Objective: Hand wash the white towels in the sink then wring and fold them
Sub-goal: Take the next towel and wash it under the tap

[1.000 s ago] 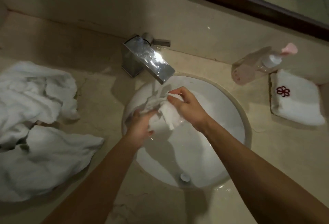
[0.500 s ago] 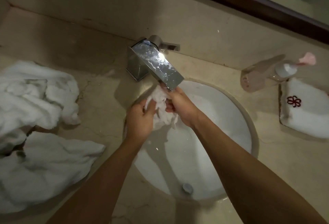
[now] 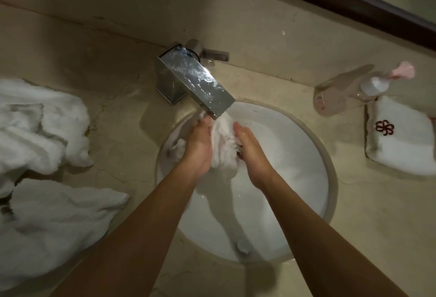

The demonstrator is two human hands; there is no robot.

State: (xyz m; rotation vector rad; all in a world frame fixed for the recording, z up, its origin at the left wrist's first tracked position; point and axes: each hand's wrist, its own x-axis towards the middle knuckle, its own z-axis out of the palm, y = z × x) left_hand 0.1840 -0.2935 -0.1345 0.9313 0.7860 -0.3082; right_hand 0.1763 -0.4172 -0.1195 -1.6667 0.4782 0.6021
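A wet white towel (image 3: 224, 148) is bunched between my two hands over the white round sink (image 3: 295, 178), right under the chrome faucet spout (image 3: 200, 82). My left hand (image 3: 198, 148) holds the towel's left side, and a fold of cloth shows beyond it. My right hand (image 3: 252, 155) grips the right side, thumb up against the cloth. Several crumpled white towels (image 3: 42, 160) lie heaped on the counter to the left. A folded white towel with a red flower emblem (image 3: 401, 141) lies on the right.
A clear pump bottle with a pink top (image 3: 354, 91) lies on its side behind the folded towel. The sink drain (image 3: 243, 246) sits near the front of the bowl. A dark mirror frame (image 3: 354, 1) runs above the beige backsplash.
Both hands carried the towel up from the middle of the bowl to just under the spout. They now squeeze it between them, set side by side.
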